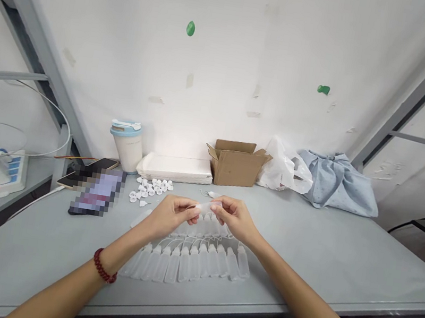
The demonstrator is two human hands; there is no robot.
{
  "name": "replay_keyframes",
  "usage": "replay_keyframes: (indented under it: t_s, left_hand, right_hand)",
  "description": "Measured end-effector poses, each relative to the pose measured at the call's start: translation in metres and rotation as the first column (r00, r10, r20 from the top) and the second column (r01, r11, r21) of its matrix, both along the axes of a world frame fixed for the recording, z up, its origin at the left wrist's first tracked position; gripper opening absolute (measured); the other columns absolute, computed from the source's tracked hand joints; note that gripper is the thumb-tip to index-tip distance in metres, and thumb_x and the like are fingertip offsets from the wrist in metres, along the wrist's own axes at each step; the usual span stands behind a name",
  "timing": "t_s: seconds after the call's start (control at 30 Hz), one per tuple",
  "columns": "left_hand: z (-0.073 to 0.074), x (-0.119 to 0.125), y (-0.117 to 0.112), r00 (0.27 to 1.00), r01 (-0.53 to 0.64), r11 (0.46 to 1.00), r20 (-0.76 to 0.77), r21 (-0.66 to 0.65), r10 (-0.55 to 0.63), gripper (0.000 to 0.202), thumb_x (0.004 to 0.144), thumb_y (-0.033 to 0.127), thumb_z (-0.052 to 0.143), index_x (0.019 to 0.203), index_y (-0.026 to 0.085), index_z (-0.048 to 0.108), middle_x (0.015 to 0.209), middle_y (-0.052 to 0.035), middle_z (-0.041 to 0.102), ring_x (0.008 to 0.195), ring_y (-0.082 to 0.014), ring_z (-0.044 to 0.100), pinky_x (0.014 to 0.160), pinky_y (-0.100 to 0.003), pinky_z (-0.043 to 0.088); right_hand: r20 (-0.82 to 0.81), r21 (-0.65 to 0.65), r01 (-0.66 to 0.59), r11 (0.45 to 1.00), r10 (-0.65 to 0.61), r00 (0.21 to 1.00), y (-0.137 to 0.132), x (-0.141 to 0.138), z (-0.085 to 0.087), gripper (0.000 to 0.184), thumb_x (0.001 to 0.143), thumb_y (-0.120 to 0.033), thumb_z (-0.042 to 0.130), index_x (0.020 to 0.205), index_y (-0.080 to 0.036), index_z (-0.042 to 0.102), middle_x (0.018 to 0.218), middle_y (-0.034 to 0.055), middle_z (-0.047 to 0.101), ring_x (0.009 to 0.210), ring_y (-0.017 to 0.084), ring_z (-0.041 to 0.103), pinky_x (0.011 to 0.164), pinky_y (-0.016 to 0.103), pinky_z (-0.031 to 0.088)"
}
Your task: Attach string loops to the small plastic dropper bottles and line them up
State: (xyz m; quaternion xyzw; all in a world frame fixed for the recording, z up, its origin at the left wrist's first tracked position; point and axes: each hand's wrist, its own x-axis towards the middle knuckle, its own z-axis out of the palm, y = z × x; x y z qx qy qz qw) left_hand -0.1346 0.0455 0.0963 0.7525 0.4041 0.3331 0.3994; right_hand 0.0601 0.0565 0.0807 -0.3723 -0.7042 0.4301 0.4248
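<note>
- Looking down, you have the table (322, 251) wide in front of you, and both your arms reach out over it.
- A row of bottles (188, 262) lies flat on the table, right under your hands. They lie side by side, with their thin ends pointing away from you.
- A pile of caps (151, 188) sits farther back and to the left. It is nearer to your left hand than to your right.
- Your left hand (171, 217) and your right hand (233, 219) meet in the air above the row. They are close together but not touching.
- One bottle (204, 208) is up in the air between them. It lies sideways, with its long way going left to right, not up and down.
- Your left fingers (190, 210) are pinched shut on its left end. Your right fingers (217, 212) are pinched shut on its right end. Each hand has one end, so neither is nearer.
- Which end has the tip is too small to tell.
</note>
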Motion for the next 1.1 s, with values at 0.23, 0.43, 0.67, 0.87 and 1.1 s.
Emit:
replay_keyframes:
  t_s: [0.23, 0.43, 0.67, 0.87, 1.1]
  left_hand:
    - [-0.014, 0.007, -0.003, 0.985, -0.045, 0.879, -0.125, 0.475, 0.118, 0.017, 0.087, 0.022, 0.046, 0.083, 0.015, 0.062, 0.071, -0.0016, 0.057, 0.064, -0.0126, 0.049, 0.062, -0.024, 0.038]
    - [0.0, 0.003, -0.005, 0.986, -0.078, 0.955, -0.12, 0.285, 0.116, 0.023, 0.086, 0.033, 0.048, 0.086, 0.017, 0.066, 0.077, -0.0022, 0.064, 0.07, -0.0149, 0.056, 0.062, -0.023, 0.042]
    - [0.007, 0.0, -0.005, 0.993, -0.032, 0.997, -0.11, 0.072, 0.04, 0.034, 0.087, 0.038, 0.044, 0.07, 0.016, 0.063, 0.068, -0.0016, 0.063, 0.063, -0.0147, 0.058, 0.06, -0.023, 0.045]
    - [-0.001, 0.002, -0.007, 0.961, -0.008, 0.945, -0.257, 0.328, 0.097, 0.036, 0.09, 0.031, 0.039, 0.061, 0.016, 0.054, 0.059, -0.0004, 0.056, 0.056, -0.0125, 0.051, 0.055, -0.023, 0.037]
    - [-0.01, 0.003, -0.009, 0.849, 0.182, 0.657, -0.454, 0.732, 0.271, 0.032, 0.095, 0.023, 0.028, 0.073, 0.016, 0.05, 0.062, -0.0012, 0.048, 0.052, -0.0134, 0.042, 0.048, -0.026, 0.029]
  right_hand:
    - [-0.13, -0.18, -0.067, 0.981, 0.044, 0.991, 0.007, 0.001, -0.006, 0.047, 0.079, -0.05, 0.055, 0.05, -0.017, 0.037, 0.041, -0.0072, 0.035, 0.037, 0.006, 0.035, 0.042, 0.022, 0.028]
    - [-0.202, -0.174, -0.144, 0.974, 0.108, 0.973, 0.006, 0.0, -0.003, 0.032, 0.076, -0.046, 0.061, 0.07, -0.014, 0.058, 0.053, -0.0032, 0.05, 0.047, 0.009, 0.047, 0.049, 0.024, 0.04]
    - [-0.107, -0.082, -0.121, 0.989, 0.113, 0.988, 0.005, 0.001, -0.006, 0.033, 0.076, -0.041, 0.062, 0.095, -0.015, 0.064, 0.06, -0.0023, 0.053, 0.052, 0.009, 0.048, 0.051, 0.024, 0.041]
    - [-0.153, -0.115, -0.145, 0.983, 0.126, 0.98, 0.006, -0.001, -0.011, 0.03, 0.077, -0.043, 0.06, 0.087, -0.014, 0.063, 0.051, -0.0058, 0.043, 0.043, 0.007, 0.041, 0.044, 0.023, 0.041]
    - [-0.332, -0.422, -0.203, 0.883, 0.058, 0.942, 0.004, -0.009, -0.008, 0.043, 0.07, -0.047, 0.067, 0.053, -0.019, 0.038, 0.045, -0.0099, 0.022, 0.035, 0.004, 0.023, 0.028, 0.019, 0.03]
